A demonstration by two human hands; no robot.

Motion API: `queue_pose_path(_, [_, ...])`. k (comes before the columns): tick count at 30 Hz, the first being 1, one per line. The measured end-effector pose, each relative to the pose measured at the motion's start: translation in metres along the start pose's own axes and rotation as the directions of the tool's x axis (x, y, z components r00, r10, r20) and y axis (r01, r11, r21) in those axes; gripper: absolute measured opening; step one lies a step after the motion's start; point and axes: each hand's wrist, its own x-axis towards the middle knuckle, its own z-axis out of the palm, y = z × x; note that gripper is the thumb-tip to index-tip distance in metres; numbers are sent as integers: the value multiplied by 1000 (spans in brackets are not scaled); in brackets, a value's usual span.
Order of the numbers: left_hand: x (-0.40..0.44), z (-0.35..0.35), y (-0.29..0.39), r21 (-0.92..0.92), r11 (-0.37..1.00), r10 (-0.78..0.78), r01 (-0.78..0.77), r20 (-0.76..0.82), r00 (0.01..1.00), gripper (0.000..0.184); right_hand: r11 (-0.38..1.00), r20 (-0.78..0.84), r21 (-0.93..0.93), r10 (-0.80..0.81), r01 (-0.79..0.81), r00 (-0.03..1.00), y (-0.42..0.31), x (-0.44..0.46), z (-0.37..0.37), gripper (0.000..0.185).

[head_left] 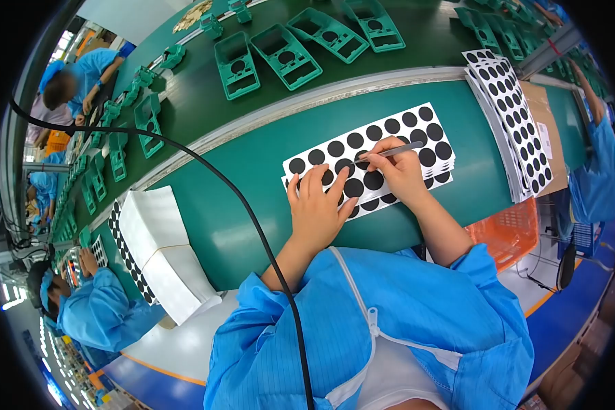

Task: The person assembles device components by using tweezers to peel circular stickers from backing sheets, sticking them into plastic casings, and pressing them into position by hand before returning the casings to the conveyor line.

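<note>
A stack of white sheets (311, 148) printed with rows of black round stickers (392, 126) lies on the green worktop in front of me. My left hand (318, 205) rests on the sheets' left part, fingers spread and holding nothing. Over the middle of the top sheet, my right hand (400, 171) is closed around slim metal tweezers (408, 148). Their tip points left, at a black circle near my left fingertips. Whether the tip grips a sticker is too small to tell.
More dotted sheets (509, 116) are stacked at right beside cardboard (550, 130); a banded white stack (167, 253) lies left. Green plastic housings (285, 56) sit on the belt beyond the metal rail (362, 87). A black cable (253, 212) hangs across. Co-workers (92, 307) sit nearby.
</note>
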Motion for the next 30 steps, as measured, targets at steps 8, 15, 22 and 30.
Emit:
queue_pose_path(8, [4,-1,6,35,999,-34,33,19,999,48,997,45,-79,-19,22,999,-4,0,-1,4])
queue_pose_path(15, [4,1,5,39,999,-29,29,6,1000,48,996,-22,-31,-86,85,996,0,-2,1,4])
queue_pose_path(22, [4,1,5,52,998,-25,24,8,1000,50,999,28,4,-52,51,998,1,-4,-1,5])
queue_pose_path(30, [-1,3,-2,-189,974,-134,127,-26,991,71,868,128,494,-27,-40,991,5,-2,-18,3])
